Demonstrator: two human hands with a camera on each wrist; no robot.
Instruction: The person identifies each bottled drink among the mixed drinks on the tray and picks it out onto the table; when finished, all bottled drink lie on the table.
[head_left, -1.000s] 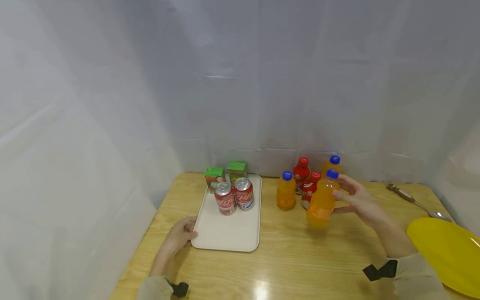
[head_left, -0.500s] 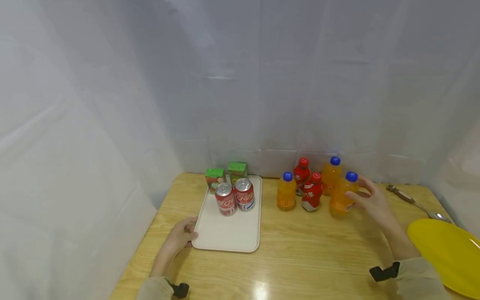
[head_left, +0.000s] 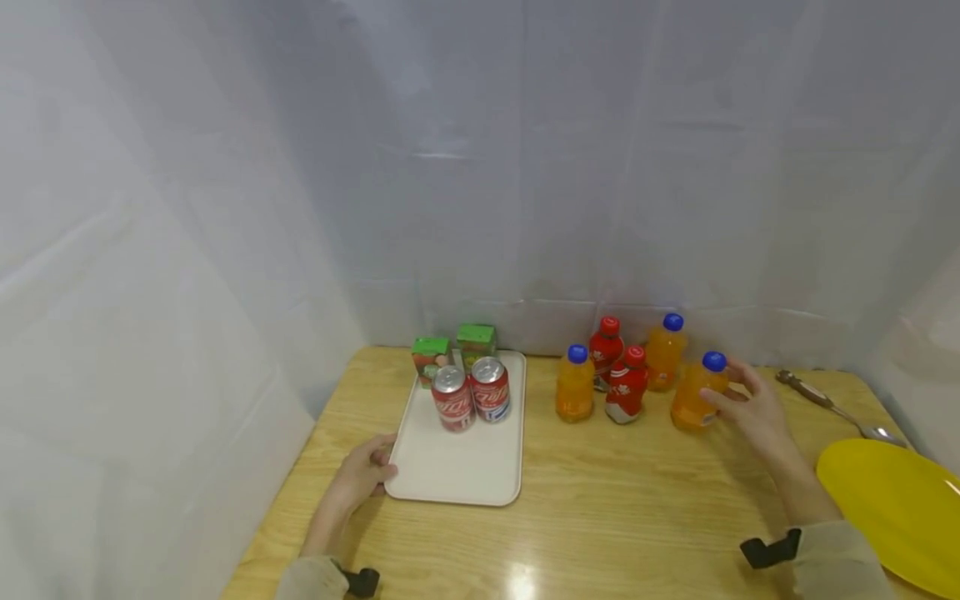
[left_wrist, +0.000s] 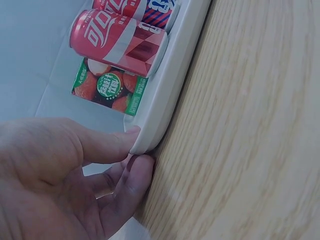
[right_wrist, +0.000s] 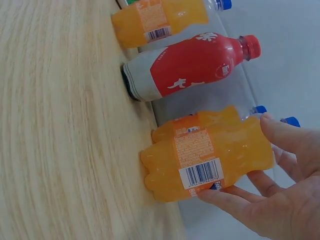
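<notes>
My left hand (head_left: 362, 472) pinches the near-left rim of a white tray (head_left: 457, 475), thumb above and fingers beneath, as the left wrist view shows. Two red cola cans (head_left: 453, 400) stand on the tray, with two green-topped juice boxes (head_left: 432, 357) behind them. On the right, my right hand (head_left: 756, 417) holds an orange soda bottle (head_left: 696, 398) with a blue cap, upright at the table. In the right wrist view the thumb lies near the shoulder of the soda bottle (right_wrist: 200, 160), and the fingers reach round its other side.
Left of the held bottle are two red-capped bottles (head_left: 626, 390) and another orange bottle (head_left: 574, 388); a third orange bottle (head_left: 664, 358) stands behind. A spoon (head_left: 832, 404) and a yellow plate (head_left: 892, 508) lie at the right. White sheeting (head_left: 525, 167) borders the wooden table (head_left: 600, 517).
My right hand has carried the orange soda bottle rightward and down to the table, beside the red bottles. The left hand and tray have stayed in place.
</notes>
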